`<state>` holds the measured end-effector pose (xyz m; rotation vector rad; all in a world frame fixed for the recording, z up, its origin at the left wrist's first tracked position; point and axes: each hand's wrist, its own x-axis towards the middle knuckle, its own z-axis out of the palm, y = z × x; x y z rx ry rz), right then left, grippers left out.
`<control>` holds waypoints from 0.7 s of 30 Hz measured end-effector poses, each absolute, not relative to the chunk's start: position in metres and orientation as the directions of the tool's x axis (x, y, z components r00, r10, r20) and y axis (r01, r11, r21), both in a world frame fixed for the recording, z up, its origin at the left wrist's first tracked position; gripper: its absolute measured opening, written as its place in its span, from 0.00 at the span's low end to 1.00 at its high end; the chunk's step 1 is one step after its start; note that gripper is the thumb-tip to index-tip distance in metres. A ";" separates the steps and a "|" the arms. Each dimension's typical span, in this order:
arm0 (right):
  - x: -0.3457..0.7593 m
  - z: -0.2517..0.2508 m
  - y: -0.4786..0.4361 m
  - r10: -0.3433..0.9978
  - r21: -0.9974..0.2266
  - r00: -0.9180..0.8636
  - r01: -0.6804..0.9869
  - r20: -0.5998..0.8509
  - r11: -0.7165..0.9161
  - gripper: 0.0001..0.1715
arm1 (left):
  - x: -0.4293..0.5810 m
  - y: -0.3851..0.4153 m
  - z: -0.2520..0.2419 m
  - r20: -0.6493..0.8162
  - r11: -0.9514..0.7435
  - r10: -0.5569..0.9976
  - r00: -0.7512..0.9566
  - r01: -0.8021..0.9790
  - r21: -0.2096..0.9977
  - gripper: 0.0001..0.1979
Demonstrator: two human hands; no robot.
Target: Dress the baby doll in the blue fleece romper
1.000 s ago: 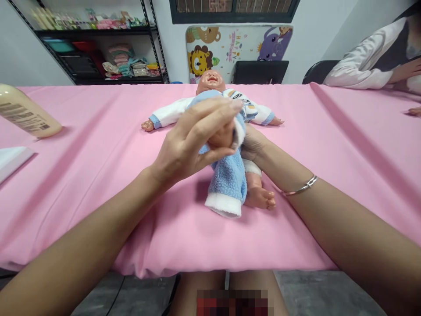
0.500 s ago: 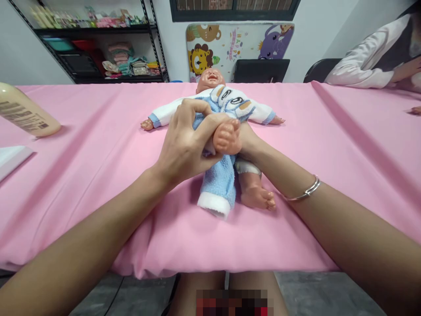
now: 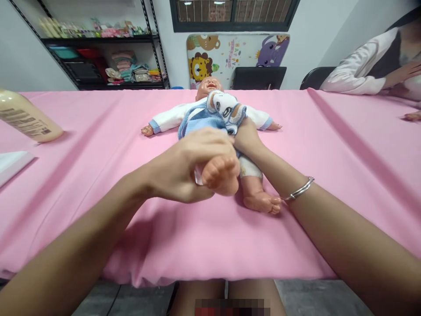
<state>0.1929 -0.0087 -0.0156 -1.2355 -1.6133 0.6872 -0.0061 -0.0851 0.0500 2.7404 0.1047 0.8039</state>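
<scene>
Head camera looks down on two bare hands working over one baby doll [image 3: 208, 90], which lies on its back just ahead of both hands, its arms spread on a pink tablecloth [image 3: 184, 245]. The left hand [image 3: 186, 169] is closed around the doll's raised foot [image 3: 220, 175], fingers over the top and thumb side beneath. A pale scrap shows between palm and foot, perhaps a cuff, though it is too small to tell. The right hand [image 3: 246, 138] lies against the doll's middle, apart from the left hand, its fingers hidden by a blue fleece suit [image 3: 204, 123] bunched up on the chest. Whether that hand is gripping the suit cannot be told. One silver bangle [image 3: 299, 188] circles the right wrist. The doll's other foot [image 3: 261, 202] rests on the cloth below the right hand.

Left of the left hand stand one cream bottle [image 3: 28, 118] and one white flat pad [image 3: 11, 164]. Far beyond the hands are one shelf unit [image 3: 98, 44], one animal play mat [image 3: 237, 52] and one black screen [image 3: 258, 78]. At upper right, a co-worker's white sleeve [image 3: 355, 70] leads to a hand [image 3: 404, 70] well away from the doll.
</scene>
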 end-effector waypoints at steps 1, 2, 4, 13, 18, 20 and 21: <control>0.196 -0.014 -0.010 0.941 -0.878 0.010 0.363 0.337 0.311 0.22 | -0.007 -0.085 0.050 0.381 -0.938 0.186 0.906 0.048 0.344 0.07; 0.201 -0.012 -0.012 0.954 -0.912 0.021 0.298 0.301 0.281 0.23 | -0.008 -0.086 0.049 0.241 -0.917 0.236 0.941 0.133 0.377 0.08; 0.212 -0.006 -0.016 0.981 -0.976 -0.088 0.121 0.171 0.180 0.25 | -0.010 -0.087 0.049 0.048 -0.893 0.277 0.960 0.239 0.381 0.09; 0.227 0.014 -0.031 0.998 -1.000 0.052 -0.003 0.030 0.030 0.05 | -0.022 -0.086 0.052 -0.210 -0.866 0.240 0.948 0.307 0.395 0.16; 0.229 0.006 -0.031 0.997 -0.991 0.054 -0.125 -0.048 -0.041 0.05 | -0.025 -0.084 0.050 -0.273 -0.857 0.196 0.942 0.300 0.418 0.18; 0.232 0.003 -0.029 0.994 -0.993 0.104 -0.120 -0.022 -0.009 0.08 | -0.025 -0.084 0.050 -0.296 -0.852 0.196 0.935 0.312 0.421 0.19; 0.233 0.003 -0.029 0.992 -0.996 0.128 -0.082 0.005 0.015 0.10 | -0.026 -0.085 0.051 -0.306 -0.849 0.196 0.932 0.317 0.424 0.20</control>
